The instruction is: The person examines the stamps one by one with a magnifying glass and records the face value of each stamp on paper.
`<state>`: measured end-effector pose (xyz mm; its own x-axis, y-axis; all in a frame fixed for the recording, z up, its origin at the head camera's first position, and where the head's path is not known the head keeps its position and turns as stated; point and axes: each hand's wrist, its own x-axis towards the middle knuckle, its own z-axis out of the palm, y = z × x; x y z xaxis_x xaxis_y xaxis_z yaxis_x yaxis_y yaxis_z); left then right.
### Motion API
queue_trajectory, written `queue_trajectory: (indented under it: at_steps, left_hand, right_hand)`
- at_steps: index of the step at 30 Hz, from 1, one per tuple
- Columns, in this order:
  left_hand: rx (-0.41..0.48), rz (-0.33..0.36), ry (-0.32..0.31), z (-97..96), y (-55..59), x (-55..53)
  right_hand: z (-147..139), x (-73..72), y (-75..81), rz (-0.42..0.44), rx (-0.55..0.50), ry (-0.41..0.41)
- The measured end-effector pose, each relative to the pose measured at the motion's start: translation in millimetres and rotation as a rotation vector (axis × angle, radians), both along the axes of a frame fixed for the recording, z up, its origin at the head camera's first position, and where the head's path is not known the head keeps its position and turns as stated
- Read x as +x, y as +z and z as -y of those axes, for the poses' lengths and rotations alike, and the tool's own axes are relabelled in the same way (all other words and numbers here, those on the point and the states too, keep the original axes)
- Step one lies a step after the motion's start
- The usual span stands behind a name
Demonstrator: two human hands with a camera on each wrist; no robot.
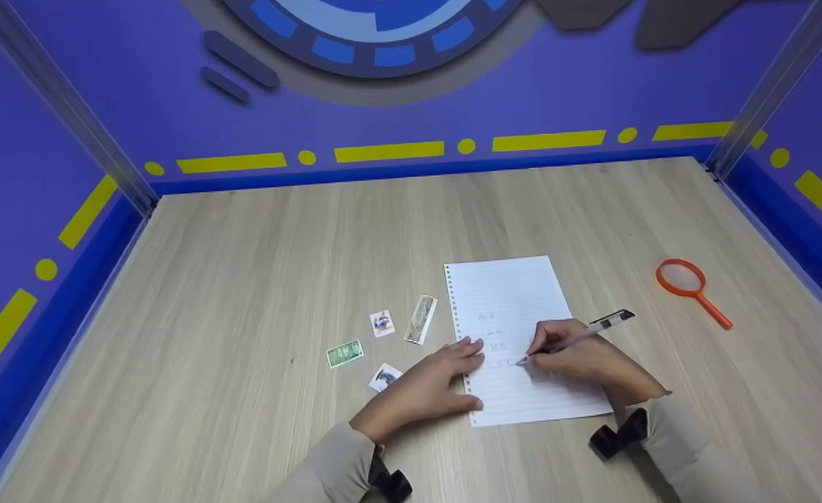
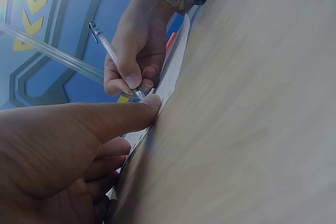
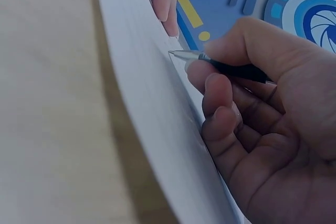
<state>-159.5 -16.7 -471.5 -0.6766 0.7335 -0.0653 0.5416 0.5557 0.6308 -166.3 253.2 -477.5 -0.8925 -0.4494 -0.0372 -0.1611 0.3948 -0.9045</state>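
Note:
A lined sheet of paper [image 1: 515,293] with punched holes down its left edge lies on the table, bearing several short lines of faint handwriting. My right hand [image 1: 571,353] pinches a clear pen with a black cap end [image 1: 603,323], its tip at the lowest written line. The right wrist view shows the pen's metal tip [image 3: 184,54] right at the paper. My left hand [image 1: 431,384] rests on the sheet's left edge, fingers spread and thumb lower down. In the left wrist view its thumb [image 2: 121,119] lies along the paper's edge.
Left of the paper lie small stamps: a green one [image 1: 345,354], one with a colourful figure [image 1: 382,323], a tall narrow one [image 1: 421,320] and a dark-pictured one [image 1: 384,376] partly behind the left hand. An orange magnifying glass [image 1: 702,297] lies at the right. Blue panels [image 1: 411,119] enclose the table.

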Motion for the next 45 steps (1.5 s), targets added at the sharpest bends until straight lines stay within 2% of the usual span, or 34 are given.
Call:
queue_trajectory:
  at_steps: [8, 17, 24, 40, 45]
  left_hand:
    - [-0.002, 0.007, 0.0, 0.3, 0.7, -0.5]
    - [0.008, 0.014, 0.007, 1.8, 2.2, 0.1]
    - [0.0, 0.005, 0.01, 1.7, 2.7, 0.5]
    - [-0.004, 0.014, 0.005, -0.5, 1.6, 0.3]
    - [-0.001, 0.009, 0.002, -0.4, 1.0, -0.2]
  right_hand:
    - [1, -0.7, -0.1, 0.004, 0.017, -0.012]
    - [-1, -0.8, -0.5, 0.038, -0.083, -0.064]
    - [1, -0.7, -0.2, 0.047, -0.086, -0.089]
    - [-4, -2.0, 1.8, 0.035, -0.082, -0.055]
    - [-9, -4.5, 3.8, 0.013, -0.074, -0.068]
